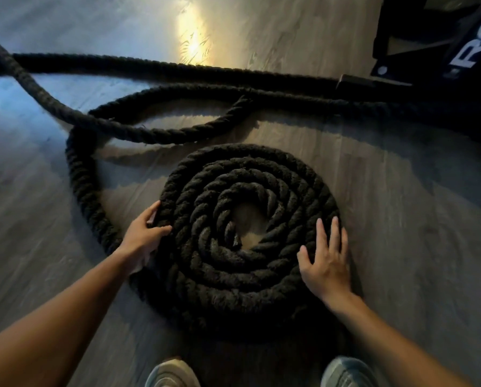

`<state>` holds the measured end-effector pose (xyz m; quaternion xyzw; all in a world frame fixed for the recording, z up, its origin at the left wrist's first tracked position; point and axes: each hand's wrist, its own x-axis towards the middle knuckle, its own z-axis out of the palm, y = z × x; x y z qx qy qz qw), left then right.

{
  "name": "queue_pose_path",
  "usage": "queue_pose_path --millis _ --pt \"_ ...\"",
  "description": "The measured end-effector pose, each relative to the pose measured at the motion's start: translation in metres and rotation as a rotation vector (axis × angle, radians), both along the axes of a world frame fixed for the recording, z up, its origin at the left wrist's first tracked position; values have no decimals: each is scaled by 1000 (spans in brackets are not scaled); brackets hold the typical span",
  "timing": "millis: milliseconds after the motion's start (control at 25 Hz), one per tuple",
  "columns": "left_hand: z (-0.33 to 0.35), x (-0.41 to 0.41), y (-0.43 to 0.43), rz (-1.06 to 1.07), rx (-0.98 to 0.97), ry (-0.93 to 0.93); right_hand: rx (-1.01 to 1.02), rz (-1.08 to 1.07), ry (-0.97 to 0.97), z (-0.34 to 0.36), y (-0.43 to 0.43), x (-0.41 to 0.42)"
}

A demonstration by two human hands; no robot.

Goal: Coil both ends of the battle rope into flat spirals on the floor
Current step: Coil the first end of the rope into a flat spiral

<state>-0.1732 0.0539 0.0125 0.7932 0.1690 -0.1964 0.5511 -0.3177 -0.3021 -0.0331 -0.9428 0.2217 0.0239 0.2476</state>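
Note:
A thick black battle rope lies on the grey wood floor. One end is wound into a flat spiral [247,233] of several turns just in front of me, with a small gap at its centre. My left hand [143,236] grips the outermost turn at the spiral's left edge, thumb and fingers curled round it. My right hand [327,258] rests flat, fingers straight, on the spiral's right edge. The loose rope [85,174] runs from the spiral's left side in a wide arc, then loops away toward the back.
More rope [178,67] crosses the floor behind the spiral, reaching the far left and the right. Black gym equipment [443,51] with white lettering stands at the top right. My two shoes [172,372] show at the bottom edge.

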Motion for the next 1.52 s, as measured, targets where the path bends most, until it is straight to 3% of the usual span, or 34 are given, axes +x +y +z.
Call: queue_pose_path --millis 200,360,480,600,640,720,880,1160,1360,1440,1520 --pt "0 -67 -10 78 -159 158 -59 335 116 18 -74 97" --pt "-12 -109 -21 90 -175 280 -39 262 135 25 -75 126" --pt "-14 -99 -16 19 -9 274 -15 -13 72 16 -37 80" --pt "-12 -52 6 -15 357 95 36 -163 82 12 10 20" --pt "-11 -36 12 -6 393 30 12 -162 103 11 27 2" --pt "-9 -11 17 -2 338 -74 -84 -121 125 9 54 -25" --pt "-18 11 15 -4 166 -92 -157 22 92 8 61 -32" --pt "-15 -40 10 -32 148 183 -249 346 48 7 -43 49" --pt "-28 -108 -32 65 -80 281 -232 89 182 13 -64 96" --pt "-25 -104 -30 89 -16 311 -166 -27 110 7 -39 74" --pt "-22 -76 -13 50 231 293 -184 -105 59 1 -14 43"
